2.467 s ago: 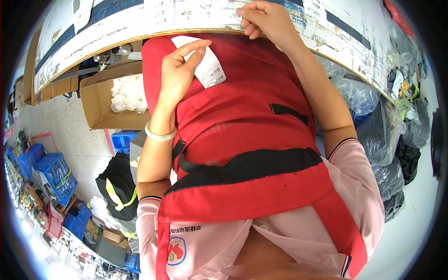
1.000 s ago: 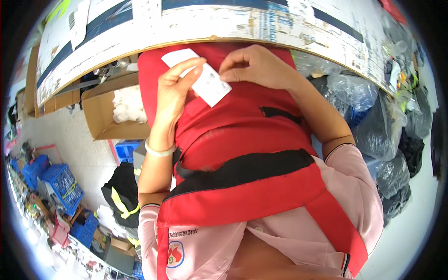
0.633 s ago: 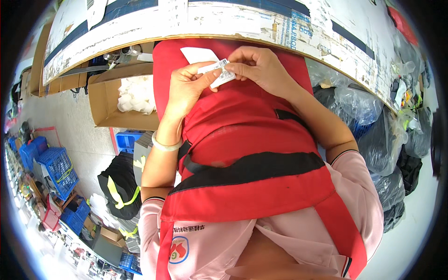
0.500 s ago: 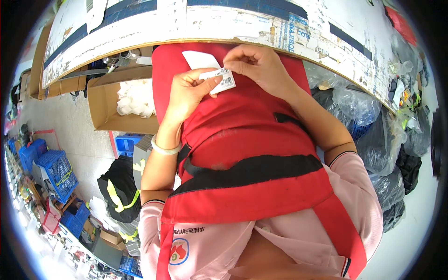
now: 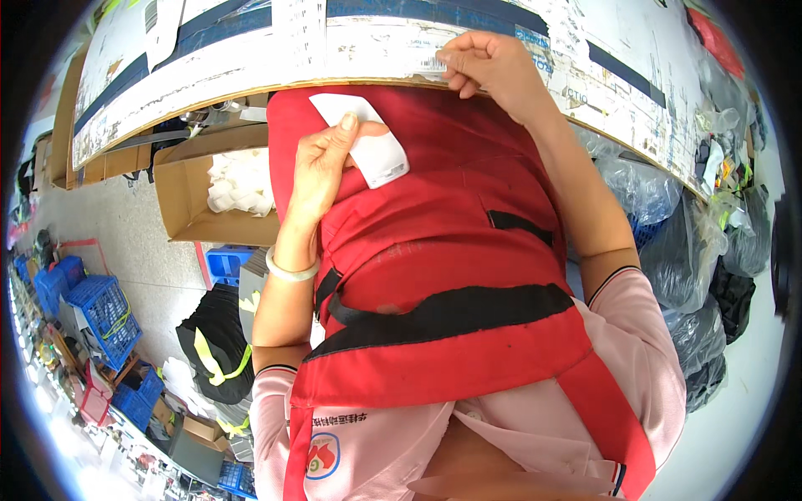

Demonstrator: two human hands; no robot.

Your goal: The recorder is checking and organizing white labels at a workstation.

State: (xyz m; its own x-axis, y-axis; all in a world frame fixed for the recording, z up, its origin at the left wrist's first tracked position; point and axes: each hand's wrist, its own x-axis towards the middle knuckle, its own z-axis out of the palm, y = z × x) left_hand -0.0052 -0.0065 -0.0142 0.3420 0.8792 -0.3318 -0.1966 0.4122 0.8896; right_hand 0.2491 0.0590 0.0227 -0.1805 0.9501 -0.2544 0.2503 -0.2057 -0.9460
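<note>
My left hand [image 5: 322, 163] is closed on a white label strip [image 5: 380, 157], its thumb lying on top. The strip hangs over the red apron on my lap, with faint print at its lower end. My right hand [image 5: 493, 71] is raised over the near edge of the table, thumb and forefinger pinched together and the other fingers curled. At those fingertips shows a small white barcode label [image 5: 430, 63], hard to separate from the white table surface behind it.
The worn white table [image 5: 376, 63] with dark blue bands spans the far side. An open cardboard box [image 5: 184, 196] holding white pieces stands at left below it. Blue crates [image 5: 104, 313] and a dark bundle [image 5: 217, 342] are further left. Filled plastic bags [image 5: 681, 259] crowd the right side.
My right hand has moved away from the strip, up to the table edge. My left hand has shifted slightly left, and the strip's barcoded end no longer shows as before.
</note>
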